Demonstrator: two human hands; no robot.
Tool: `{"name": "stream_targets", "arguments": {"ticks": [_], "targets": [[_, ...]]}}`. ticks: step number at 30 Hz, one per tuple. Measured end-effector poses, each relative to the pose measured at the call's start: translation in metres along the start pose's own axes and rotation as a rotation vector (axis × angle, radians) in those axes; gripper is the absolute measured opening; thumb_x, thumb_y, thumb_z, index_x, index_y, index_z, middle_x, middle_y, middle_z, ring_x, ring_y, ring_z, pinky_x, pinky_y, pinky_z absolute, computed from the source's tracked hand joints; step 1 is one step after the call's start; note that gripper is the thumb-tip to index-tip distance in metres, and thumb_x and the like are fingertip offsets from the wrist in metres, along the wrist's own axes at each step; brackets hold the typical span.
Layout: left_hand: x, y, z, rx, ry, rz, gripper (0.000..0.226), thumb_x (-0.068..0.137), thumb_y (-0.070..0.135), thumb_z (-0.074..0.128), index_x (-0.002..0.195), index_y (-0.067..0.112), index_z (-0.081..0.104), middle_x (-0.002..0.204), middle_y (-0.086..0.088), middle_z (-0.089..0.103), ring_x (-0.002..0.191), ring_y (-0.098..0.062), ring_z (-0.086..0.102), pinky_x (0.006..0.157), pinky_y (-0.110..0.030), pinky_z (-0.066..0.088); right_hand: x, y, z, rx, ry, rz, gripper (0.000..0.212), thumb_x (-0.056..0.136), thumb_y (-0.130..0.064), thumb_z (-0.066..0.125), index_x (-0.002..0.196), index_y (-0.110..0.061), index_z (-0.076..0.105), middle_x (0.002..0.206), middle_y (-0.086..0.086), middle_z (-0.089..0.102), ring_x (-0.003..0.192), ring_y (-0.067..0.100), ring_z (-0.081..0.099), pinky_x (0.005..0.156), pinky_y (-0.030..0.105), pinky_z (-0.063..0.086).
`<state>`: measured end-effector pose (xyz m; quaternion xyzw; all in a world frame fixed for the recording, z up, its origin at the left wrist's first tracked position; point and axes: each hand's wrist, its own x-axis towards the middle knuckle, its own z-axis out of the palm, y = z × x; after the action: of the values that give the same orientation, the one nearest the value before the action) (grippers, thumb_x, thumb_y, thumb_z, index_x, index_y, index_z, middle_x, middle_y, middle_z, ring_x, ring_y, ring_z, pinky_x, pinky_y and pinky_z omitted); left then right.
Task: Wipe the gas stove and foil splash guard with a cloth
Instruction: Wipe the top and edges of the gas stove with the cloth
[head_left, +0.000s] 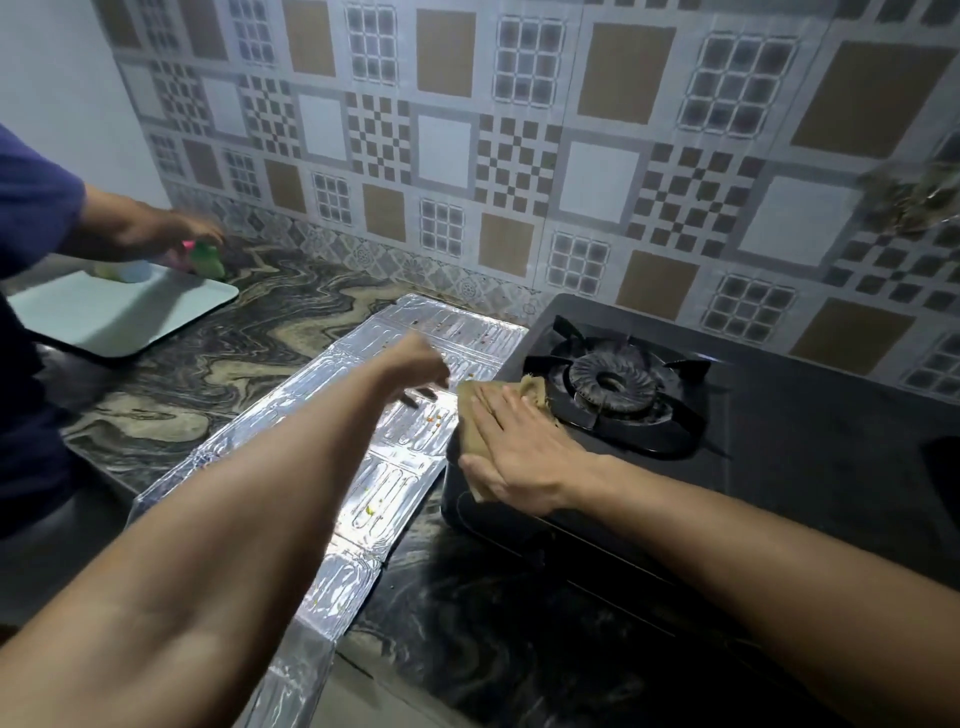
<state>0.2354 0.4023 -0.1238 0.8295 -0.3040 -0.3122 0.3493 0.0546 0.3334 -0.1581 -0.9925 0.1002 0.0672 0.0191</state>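
The black gas stove (779, 441) sits on the right of the counter, its burner (610, 382) near the left side. A silver foil splash guard (415, 436) lies flat on the counter to the stove's left, speckled with food bits. My right hand (519, 452) presses a tan cloth (470, 410) flat onto the stove's left edge, fingers straight. My left hand (418, 364) hovers over the far part of the foil, blurred, its fingers bent downward and holding nothing.
Another person's hand (192, 228) reaches to a green bottle (208, 260) beside a pale tray (119, 317) at the far left. The marbled counter (234, 353) runs under everything. A patterned tiled wall (519, 156) stands behind.
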Motion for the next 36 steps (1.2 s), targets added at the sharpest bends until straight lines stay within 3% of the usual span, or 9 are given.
{"name": "stream_targets", "arguments": {"ticks": [4,7,12,17,20,24,30,33,36], "targets": [[-0.027,-0.039,0.001,0.006,-0.284,-0.164,0.024,0.097,0.003,0.044,0.102,0.000,0.068,0.096,-0.011,0.075,0.091,-0.025,0.071,0.093,-0.052,0.052,0.021,-0.009,-0.004,0.046,-0.020,0.057,0.076,0.099,-0.055,0.017,0.152,-0.007,-0.010,0.160,0.013,-0.016,0.146,0.033,-0.019,0.120,0.052,-0.004],[-0.039,-0.050,0.009,-0.141,-0.359,-0.188,0.024,0.099,0.006,0.040,0.096,0.002,0.064,0.083,-0.009,0.075,0.085,-0.022,0.071,0.090,-0.050,0.052,0.049,-0.010,-0.010,0.068,-0.008,0.123,0.069,0.100,-0.047,0.022,0.152,-0.004,0.012,0.162,0.013,0.004,0.148,0.035,-0.006,0.120,0.052,0.001],[-0.038,-0.066,0.008,-0.230,-0.415,-0.178,0.028,0.102,0.009,0.035,0.109,0.003,0.062,0.116,-0.017,0.069,0.110,-0.029,0.067,0.098,-0.056,0.048,0.056,-0.014,-0.016,0.105,-0.037,0.169,0.049,0.102,-0.035,0.025,0.133,-0.003,0.046,0.155,0.017,0.023,0.146,0.039,0.003,0.119,0.054,0.002],[-0.039,-0.070,0.006,-0.220,-0.443,-0.154,0.036,0.093,-0.014,0.030,0.102,0.005,0.060,0.116,-0.016,0.069,0.114,-0.029,0.064,0.100,-0.057,0.047,0.033,-0.013,-0.006,0.076,-0.003,0.060,0.060,0.102,-0.046,0.021,0.145,-0.006,0.028,0.156,0.012,0.018,0.147,0.034,0.004,0.120,0.050,0.006],[-0.033,-0.070,0.004,-0.179,-0.473,-0.169,0.041,0.087,-0.019,0.032,0.107,0.005,0.060,0.111,-0.012,0.071,0.111,-0.026,0.066,0.099,-0.054,0.048,0.047,-0.011,-0.012,-0.069,-0.057,0.049,0.057,0.100,-0.048,0.024,0.130,-0.003,0.043,0.143,0.019,0.036,0.139,0.035,0.022,0.115,0.050,0.017],[-0.027,-0.063,0.003,-0.073,-0.469,-0.179,0.042,0.084,-0.017,0.036,0.109,0.002,0.064,0.104,-0.010,0.075,0.098,-0.018,0.071,0.094,-0.048,0.051,0.073,-0.005,-0.040,-0.204,-0.153,0.099,0.040,0.101,-0.035,0.025,0.096,-0.011,0.056,0.120,0.023,0.056,0.105,0.033,0.048,0.102,0.047,0.033],[-0.018,-0.052,0.007,-0.031,-0.409,-0.215,0.027,0.087,-0.005,0.046,0.097,0.006,0.069,0.089,-0.009,0.076,0.090,-0.017,0.072,0.094,-0.049,0.051,0.120,0.016,-0.066,-0.311,-0.413,0.078,0.034,0.098,-0.023,0.046,0.120,-0.001,0.059,0.121,0.013,0.059,0.105,0.032,0.056,0.089,0.035,0.044],[-0.009,-0.043,0.012,-0.057,-0.403,-0.255,0.029,0.092,0.021,0.046,0.102,0.006,0.068,0.091,-0.011,0.073,0.090,-0.022,0.070,0.093,-0.047,0.050,0.145,0.039,-0.070,-0.354,-0.455,0.068,0.035,0.099,-0.028,0.048,0.118,-0.001,0.061,0.120,0.012,0.062,0.100,0.030,0.057,0.091,0.034,0.046],[-0.002,-0.031,0.017,-0.042,-0.419,-0.256,0.051,0.090,0.050,0.055,0.110,0.005,0.067,0.101,-0.007,0.071,0.093,-0.021,0.066,0.085,-0.041,0.050,0.156,0.073,-0.076,-0.290,-0.419,0.088,0.039,0.100,-0.033,0.047,0.113,0.000,0.063,0.116,0.015,0.065,0.086,0.025,0.051,0.080,0.032,0.043]]}}
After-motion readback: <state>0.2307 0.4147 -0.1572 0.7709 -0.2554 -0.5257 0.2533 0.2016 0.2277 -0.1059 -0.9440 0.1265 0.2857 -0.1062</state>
